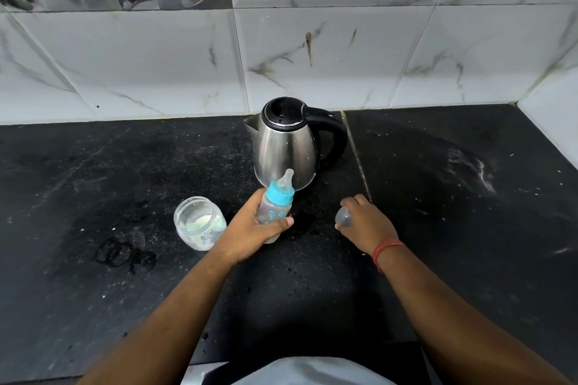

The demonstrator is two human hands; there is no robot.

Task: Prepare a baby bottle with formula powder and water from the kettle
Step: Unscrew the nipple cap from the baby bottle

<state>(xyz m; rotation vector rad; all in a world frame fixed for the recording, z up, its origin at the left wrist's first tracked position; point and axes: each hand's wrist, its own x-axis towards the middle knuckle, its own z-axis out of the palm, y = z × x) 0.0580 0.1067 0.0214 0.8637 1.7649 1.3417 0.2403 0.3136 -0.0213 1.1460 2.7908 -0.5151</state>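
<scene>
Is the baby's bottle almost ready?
Nearly. The bottle, in the left hand, already has its teal collar and teat on, with pale liquid at the bottom. The kettle stands closed. The right hand holds the clear cap, not yet on.

We can't see much of the baby bottle (275, 208), since the left hand (250, 231) wraps its lower body and hides the base, so the level inside is anyone's guess. The clear cap (344, 218) is mostly tucked under the right hand (364, 223); only a rounded edge pokes out. The jar (200, 223) has something pale inside, too blurry to name. Both forearms run off the bottom edge. The kettle (286, 147) lid hides its contents.
</scene>
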